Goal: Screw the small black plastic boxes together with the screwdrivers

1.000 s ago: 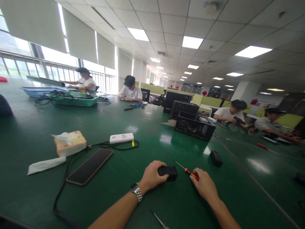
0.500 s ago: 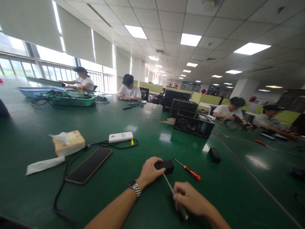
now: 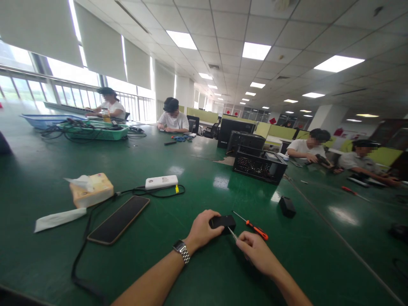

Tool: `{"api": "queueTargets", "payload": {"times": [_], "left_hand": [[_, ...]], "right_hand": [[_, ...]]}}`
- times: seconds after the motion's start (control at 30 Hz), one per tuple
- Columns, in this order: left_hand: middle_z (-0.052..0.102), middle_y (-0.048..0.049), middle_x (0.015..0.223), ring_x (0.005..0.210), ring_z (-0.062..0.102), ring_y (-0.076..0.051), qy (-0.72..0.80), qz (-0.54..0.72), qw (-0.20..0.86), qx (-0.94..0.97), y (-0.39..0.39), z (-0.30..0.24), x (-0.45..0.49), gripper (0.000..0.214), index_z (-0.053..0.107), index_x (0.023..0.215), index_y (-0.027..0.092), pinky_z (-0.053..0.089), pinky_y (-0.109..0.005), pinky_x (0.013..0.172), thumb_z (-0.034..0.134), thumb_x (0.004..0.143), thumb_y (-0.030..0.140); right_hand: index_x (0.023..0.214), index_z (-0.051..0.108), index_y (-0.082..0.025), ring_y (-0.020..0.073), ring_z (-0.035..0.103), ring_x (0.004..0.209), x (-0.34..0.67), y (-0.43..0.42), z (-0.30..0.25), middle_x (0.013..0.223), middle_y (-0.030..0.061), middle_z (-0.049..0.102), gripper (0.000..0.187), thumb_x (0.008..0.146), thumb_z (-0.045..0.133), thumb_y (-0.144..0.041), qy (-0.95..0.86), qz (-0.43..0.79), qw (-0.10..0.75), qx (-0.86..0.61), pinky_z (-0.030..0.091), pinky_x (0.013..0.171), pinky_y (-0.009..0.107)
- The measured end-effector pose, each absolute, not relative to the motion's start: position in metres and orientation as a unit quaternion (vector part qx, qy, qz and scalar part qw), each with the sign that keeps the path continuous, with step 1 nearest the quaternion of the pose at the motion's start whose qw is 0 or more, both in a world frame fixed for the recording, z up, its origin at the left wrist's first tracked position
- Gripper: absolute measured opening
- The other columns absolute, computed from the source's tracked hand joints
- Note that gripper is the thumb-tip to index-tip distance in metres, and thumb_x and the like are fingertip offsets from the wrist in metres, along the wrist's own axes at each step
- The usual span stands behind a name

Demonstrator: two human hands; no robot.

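Note:
My left hand (image 3: 204,229), with a silver watch (image 3: 181,250) on its wrist, is closed around a small black box (image 3: 227,221) on the green table. In my right hand (image 3: 256,250) is a screwdriver (image 3: 233,234) with a slim metal shaft; my fingers hide its handle. Its tip meets the near side of the box, close to my left thumb. Just beyond the right hand lies an orange-and-black screwdriver (image 3: 257,230). A second black box (image 3: 287,207) stands farther right.
On the left are a phone (image 3: 119,220), a tissue pack (image 3: 92,191), a white device (image 3: 161,182) and a black cable (image 3: 83,250). A green basket of cables (image 3: 105,134) sits farther back. Black computer cases (image 3: 259,165) stand at the far middle. Several people sit around the table.
My right hand has moved forward, bringing the screwdriver's tip right along the box's near side. The box and my left hand have shifted slightly right.

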State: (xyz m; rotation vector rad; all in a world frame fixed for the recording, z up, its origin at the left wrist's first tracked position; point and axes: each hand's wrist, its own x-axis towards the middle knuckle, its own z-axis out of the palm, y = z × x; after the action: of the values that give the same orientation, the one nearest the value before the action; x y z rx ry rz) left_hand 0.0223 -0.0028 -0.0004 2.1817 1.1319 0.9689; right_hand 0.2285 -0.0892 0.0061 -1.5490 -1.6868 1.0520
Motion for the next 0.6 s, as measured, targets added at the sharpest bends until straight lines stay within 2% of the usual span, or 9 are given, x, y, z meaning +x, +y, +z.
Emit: {"api": "queueTargets", "payload": {"times": [0.17,0.37,0.47,0.6], "left_hand": [[0.069,-0.0044,0.098,0.09,0.061,-0.022,0.377,0.336,0.26,0.823,-0.006,-0.001,0.025,0.033,0.068,0.102,0.021,0.047,-0.032,0.082,0.071,0.072,0.034],[0.068,-0.0051,0.108,0.098,0.061,-0.024,0.379,0.339,0.267,0.819,-0.004,-0.001,0.022,0.044,0.064,0.113,0.023,0.045,-0.034,0.088,0.071,0.072,0.036],[0.067,-0.0053,0.111,0.099,0.06,-0.024,0.379,0.327,0.246,0.83,-0.003,-0.001,0.02,0.048,0.061,0.12,0.024,0.045,-0.034,0.089,0.069,0.076,0.04],[0.068,-0.0064,0.105,0.095,0.061,-0.024,0.401,0.286,0.22,0.842,-0.004,0.001,0.02,0.047,0.063,0.119,0.022,0.046,-0.032,0.083,0.063,0.079,0.047]], "right_hand": [[0.07,0.049,-0.019,0.0098,0.044,0.05,0.214,-0.094,0.003,0.055,-0.0053,0.045,0.029,0.086,0.049,-0.042,-0.646,0.342,0.31,-0.609,0.031,0.048,0.021],[0.066,0.048,-0.019,0.0119,0.05,0.058,0.198,-0.091,-0.008,0.06,-0.0024,0.054,0.026,0.083,0.052,-0.038,-0.671,0.266,0.254,-0.644,0.037,0.057,0.021],[0.066,0.049,-0.019,0.011,0.05,0.055,0.21,-0.092,0.002,0.059,-0.0033,0.053,0.024,0.083,0.052,-0.035,-0.665,0.316,0.23,-0.636,0.036,0.054,0.02],[0.065,0.057,-0.017,0.0093,0.047,0.053,0.25,-0.098,0.02,0.056,-0.0051,0.051,0.019,0.075,0.062,-0.032,-0.677,0.403,0.159,-0.595,0.032,0.05,0.019]]}}
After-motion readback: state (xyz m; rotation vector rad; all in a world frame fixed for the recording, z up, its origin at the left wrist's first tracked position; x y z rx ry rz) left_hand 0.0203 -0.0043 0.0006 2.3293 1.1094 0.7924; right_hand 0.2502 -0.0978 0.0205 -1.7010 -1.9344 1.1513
